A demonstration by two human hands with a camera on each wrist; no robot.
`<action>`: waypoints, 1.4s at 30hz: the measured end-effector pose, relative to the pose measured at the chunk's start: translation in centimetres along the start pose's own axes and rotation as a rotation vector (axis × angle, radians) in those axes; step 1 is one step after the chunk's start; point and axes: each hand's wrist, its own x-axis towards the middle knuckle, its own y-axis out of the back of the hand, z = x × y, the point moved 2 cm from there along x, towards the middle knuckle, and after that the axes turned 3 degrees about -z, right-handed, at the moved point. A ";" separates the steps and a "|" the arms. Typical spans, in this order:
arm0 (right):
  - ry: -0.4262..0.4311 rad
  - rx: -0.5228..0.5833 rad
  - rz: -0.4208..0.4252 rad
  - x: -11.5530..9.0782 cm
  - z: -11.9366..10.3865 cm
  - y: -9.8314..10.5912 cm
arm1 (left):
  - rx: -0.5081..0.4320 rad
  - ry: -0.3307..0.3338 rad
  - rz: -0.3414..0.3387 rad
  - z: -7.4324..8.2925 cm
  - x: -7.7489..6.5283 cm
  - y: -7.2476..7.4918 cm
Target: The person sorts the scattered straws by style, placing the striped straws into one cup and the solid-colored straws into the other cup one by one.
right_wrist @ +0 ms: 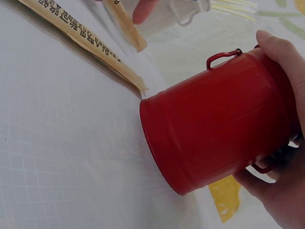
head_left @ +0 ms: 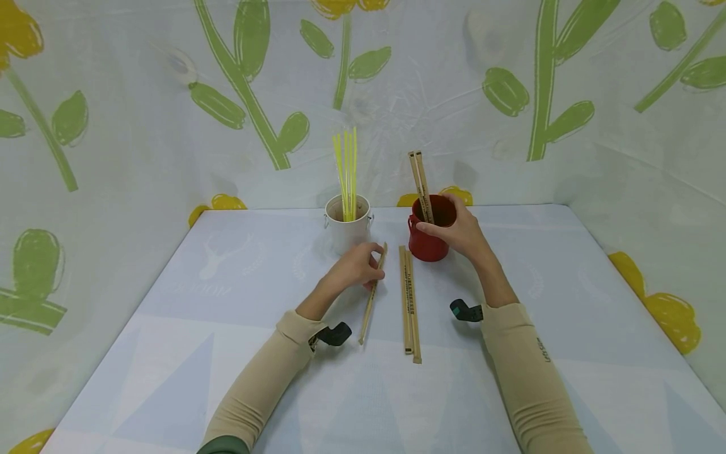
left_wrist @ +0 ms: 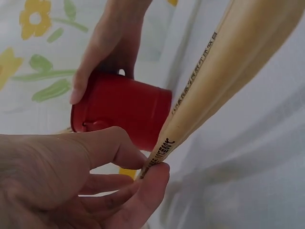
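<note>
In the head view my left hand (head_left: pixel 358 266) pinches a paper-wrapped straw (head_left: pixel 370 309) between thumb and fingers. Printed lettering shows on its brown wrapper (left_wrist: pixel 195 93) in the left wrist view. My right hand (head_left: pixel 458 232) grips the rim of a red metal bucket (head_left: pixel 429 247) with small side handles, which stands upright on the table. Inside that bucket lean a few wrapped straws (head_left: pixel 420 180). More wrapped straws (head_left: pixel 409 302) lie side by side on the table between the two hands.
Beyond my left hand stands a white bucket (head_left: pixel 346 236) holding several yellow-green sticks (head_left: pixel 347 170). A pale blue and white cloth covers the table (head_left: pixel 255 353). Behind it hangs a curtain (head_left: pixel 397 82) printed with flowers and leaves.
</note>
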 end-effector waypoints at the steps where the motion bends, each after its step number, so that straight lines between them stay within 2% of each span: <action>1: 0.001 0.001 -0.001 0.0 0.0 0.0 | -0.009 -0.006 0.003 0.0 0.0 0.0; 6: 0.001 0.005 -0.002 -0.1 -0.2 0.0 | -0.054 -0.041 -0.001 0.1 0.0 0.3; 12: 0.008 0.006 0.003 0.0 -0.2 -0.1 | -0.116 -0.047 -0.010 0.3 -0.2 0.5; 22: 0.016 0.015 0.000 -0.1 -0.2 -0.1 | -0.162 -0.080 0.026 0.4 0.0 0.7; 28: 0.013 0.012 0.001 -0.1 -0.3 -0.2 | -0.166 -0.107 0.036 0.4 0.0 0.9; 35: 0.012 0.013 0.003 -0.1 -0.4 -0.2 | -0.145 -0.100 0.040 0.5 0.1 0.8; 42: 0.012 0.006 0.010 -0.1 -0.1 -0.1 | -0.123 -0.121 0.064 1.2 0.1 0.8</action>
